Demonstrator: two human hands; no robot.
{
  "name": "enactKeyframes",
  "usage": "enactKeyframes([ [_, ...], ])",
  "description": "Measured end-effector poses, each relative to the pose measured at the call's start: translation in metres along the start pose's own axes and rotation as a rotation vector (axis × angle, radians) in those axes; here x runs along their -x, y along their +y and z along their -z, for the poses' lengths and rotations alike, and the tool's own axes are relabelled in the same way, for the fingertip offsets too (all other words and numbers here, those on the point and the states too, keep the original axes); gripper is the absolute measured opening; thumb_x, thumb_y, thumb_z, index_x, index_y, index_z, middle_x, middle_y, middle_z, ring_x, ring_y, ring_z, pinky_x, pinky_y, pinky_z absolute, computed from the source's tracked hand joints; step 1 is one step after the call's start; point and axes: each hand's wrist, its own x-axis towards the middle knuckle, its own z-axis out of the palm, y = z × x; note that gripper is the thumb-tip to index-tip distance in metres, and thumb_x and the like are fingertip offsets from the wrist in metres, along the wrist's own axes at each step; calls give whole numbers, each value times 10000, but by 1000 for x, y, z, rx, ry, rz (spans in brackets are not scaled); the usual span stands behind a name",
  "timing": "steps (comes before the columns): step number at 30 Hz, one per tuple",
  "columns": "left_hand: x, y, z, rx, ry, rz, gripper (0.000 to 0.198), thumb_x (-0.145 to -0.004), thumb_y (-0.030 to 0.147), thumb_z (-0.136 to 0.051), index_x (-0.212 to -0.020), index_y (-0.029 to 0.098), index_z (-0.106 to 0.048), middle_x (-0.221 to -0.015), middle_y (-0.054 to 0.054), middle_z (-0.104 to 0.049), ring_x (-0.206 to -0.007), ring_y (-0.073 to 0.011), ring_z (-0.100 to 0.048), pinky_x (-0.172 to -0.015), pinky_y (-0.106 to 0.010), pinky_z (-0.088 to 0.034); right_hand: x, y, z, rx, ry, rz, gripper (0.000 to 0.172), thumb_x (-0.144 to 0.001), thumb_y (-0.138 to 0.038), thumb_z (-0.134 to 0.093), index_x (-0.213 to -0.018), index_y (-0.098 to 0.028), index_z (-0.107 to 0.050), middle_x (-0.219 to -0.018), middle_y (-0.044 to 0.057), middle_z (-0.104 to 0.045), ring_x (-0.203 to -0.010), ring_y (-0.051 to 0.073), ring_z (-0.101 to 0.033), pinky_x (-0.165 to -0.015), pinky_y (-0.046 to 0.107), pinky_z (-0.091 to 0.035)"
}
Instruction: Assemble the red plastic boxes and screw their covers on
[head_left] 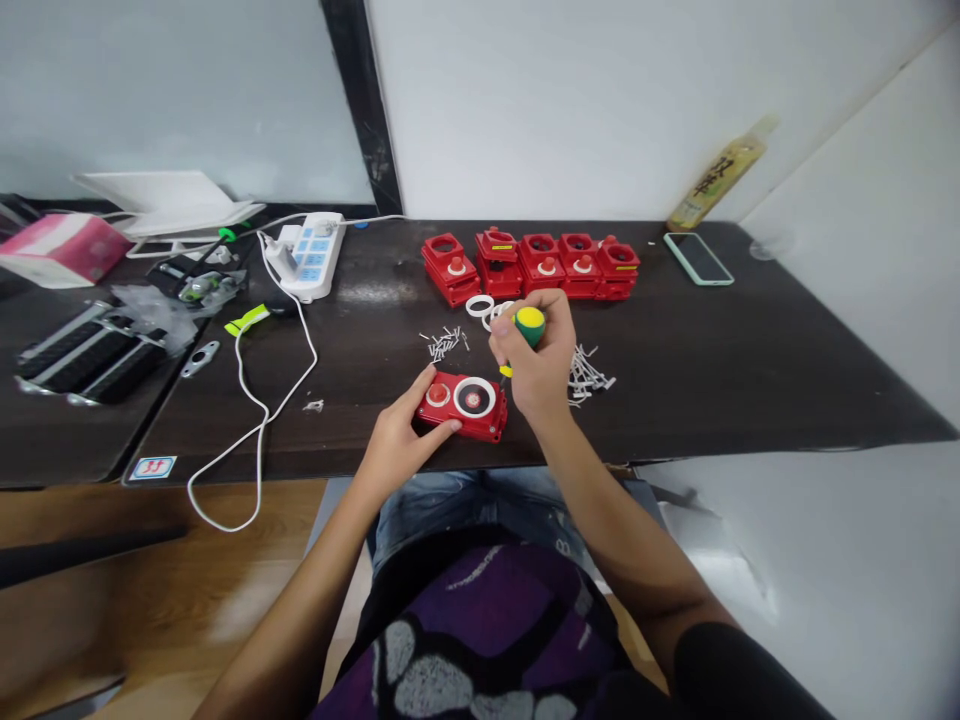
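Note:
A red box (487,428) with a round red button and a white ring around a dark disc lies flat near the table's front edge. My left hand (409,435) grips its left end, thumb along the near side and fingers at the far side. In my right hand (544,355) is a screwdriver (529,322) with a green and yellow handle, its shaft pointing down at the box's right end. Whether its tip sits in a screw I cannot tell. Loose screws (448,344) lie behind the box, and white rings (480,306) lie farther back, partly hidden by my right hand.
Several red boxes (540,265) stand in a row at the back. Thin white pieces (589,375) lie right of my right hand. A phone (699,258) and a yellow bottle (716,185) are far right. On the left are a power strip (319,255) and a looping white cable (264,410).

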Motion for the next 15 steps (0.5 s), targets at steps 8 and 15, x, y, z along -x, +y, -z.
enactKeyframes([
  [8,-1,0,-2,17,13,10,774,-889,436,-771,-1580,238,-485,-1557,-105,-585,-1401,-305,-607,-1219,-455,-468,-27,-10,20,165,-222,-16,269,-862,-496,-800,-1009,-275,-753,-956,-6,-690,-875,161,-644,-807,340,-568],
  [15,-1,1,-3,7,20,5,769,-879,432,-784,-1567,237,-501,-1563,-105,-579,-1420,-307,-590,-1229,-454,-459,-15,-11,28,-48,-233,-88,341,-1003,-566,-599,-1154,-285,-720,-908,16,-671,-793,157,-662,-712,318,-585],
])
